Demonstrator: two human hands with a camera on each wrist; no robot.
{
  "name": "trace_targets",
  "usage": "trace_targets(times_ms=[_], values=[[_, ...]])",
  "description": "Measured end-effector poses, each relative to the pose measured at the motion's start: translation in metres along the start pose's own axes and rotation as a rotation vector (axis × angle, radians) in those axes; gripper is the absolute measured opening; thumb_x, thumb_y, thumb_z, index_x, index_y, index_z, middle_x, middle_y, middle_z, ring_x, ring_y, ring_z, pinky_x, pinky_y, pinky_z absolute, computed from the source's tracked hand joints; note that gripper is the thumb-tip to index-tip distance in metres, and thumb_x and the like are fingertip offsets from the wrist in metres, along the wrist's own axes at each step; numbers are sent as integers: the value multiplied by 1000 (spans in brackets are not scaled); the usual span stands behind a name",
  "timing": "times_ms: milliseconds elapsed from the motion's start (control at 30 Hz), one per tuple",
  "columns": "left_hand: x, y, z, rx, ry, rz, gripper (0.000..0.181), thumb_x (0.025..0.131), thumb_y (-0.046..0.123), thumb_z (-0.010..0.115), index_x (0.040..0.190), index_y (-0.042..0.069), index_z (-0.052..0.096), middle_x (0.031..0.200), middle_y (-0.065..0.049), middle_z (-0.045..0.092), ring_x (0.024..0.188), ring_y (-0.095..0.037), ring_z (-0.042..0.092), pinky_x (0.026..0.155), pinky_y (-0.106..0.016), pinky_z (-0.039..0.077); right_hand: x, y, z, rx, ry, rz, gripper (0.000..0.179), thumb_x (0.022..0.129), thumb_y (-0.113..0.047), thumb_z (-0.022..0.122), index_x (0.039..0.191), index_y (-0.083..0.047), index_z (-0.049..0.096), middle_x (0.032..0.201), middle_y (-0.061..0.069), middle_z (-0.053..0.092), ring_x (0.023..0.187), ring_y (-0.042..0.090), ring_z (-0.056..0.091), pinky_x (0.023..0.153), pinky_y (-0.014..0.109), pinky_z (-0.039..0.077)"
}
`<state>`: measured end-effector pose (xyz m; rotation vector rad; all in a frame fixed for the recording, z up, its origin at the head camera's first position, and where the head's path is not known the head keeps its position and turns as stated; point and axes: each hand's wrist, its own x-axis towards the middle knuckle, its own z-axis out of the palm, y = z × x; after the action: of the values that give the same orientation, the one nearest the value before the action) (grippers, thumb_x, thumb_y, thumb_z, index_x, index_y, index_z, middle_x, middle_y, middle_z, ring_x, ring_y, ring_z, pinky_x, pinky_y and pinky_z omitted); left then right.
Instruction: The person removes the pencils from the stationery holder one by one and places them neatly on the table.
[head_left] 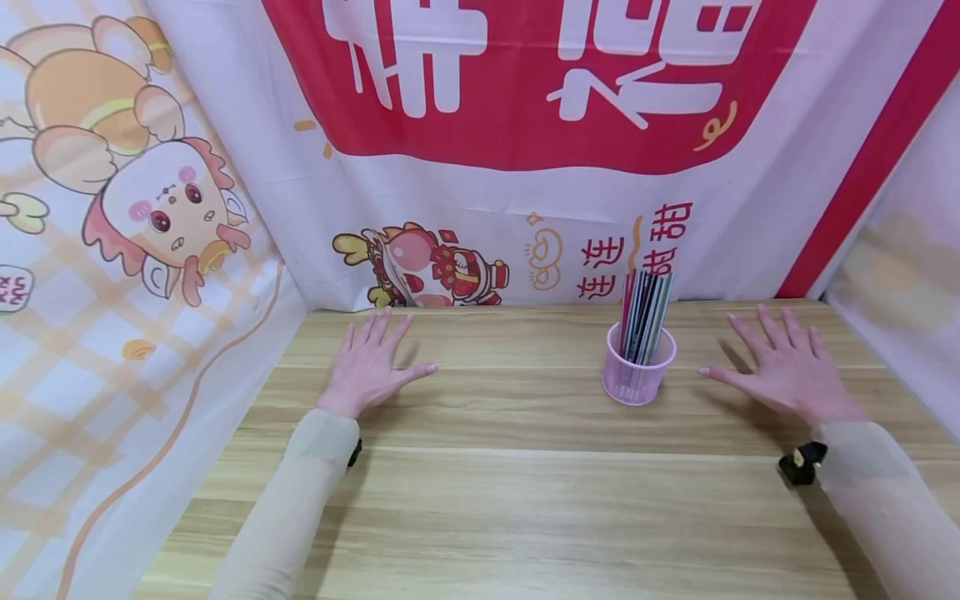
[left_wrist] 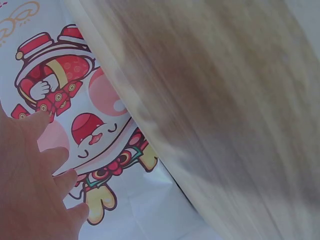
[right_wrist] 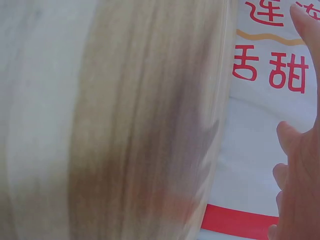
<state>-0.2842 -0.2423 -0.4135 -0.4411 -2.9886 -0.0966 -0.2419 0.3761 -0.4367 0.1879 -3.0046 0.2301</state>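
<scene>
My left hand (head_left: 369, 367) is spread with straight fingers over the left part of the wooden table (head_left: 480, 508), holding nothing. On the right side, my right hand (head_left: 787, 367) is likewise spread, its thumb pointing toward a pink mesh cup (head_left: 633, 387) but apart from it. Several thin, stick-like things (head_left: 645, 317), one pink and others dark or silvery, stand upright in that cup; their exact kind is hard to tell. In the left wrist view the left hand (left_wrist: 35, 185) shows at the left edge. The right hand (right_wrist: 302, 170) appears at the right edge of the right wrist view.
Behind the table hangs a white cloth (head_left: 420, 187) with red lettering and cartoon figures. Another printed cloth (head_left: 150, 333) covers the left side, and a pale one (head_left: 907, 250) the right. A dark strap (head_left: 802, 462) sits at the right wrist.
</scene>
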Motion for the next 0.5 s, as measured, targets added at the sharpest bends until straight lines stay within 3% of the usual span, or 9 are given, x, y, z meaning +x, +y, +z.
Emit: trace_targets(times_ms=[500], values=[[1,-5,4,-8,3,6,108,84,90,39,164,20,19,169,-14,4,154,-35,1,122,-60,-4,1,-2,-3,12,-25,0,106,89,-78,51,164,-13,11,165,26,-9,147,48,-19,111,78,-8]])
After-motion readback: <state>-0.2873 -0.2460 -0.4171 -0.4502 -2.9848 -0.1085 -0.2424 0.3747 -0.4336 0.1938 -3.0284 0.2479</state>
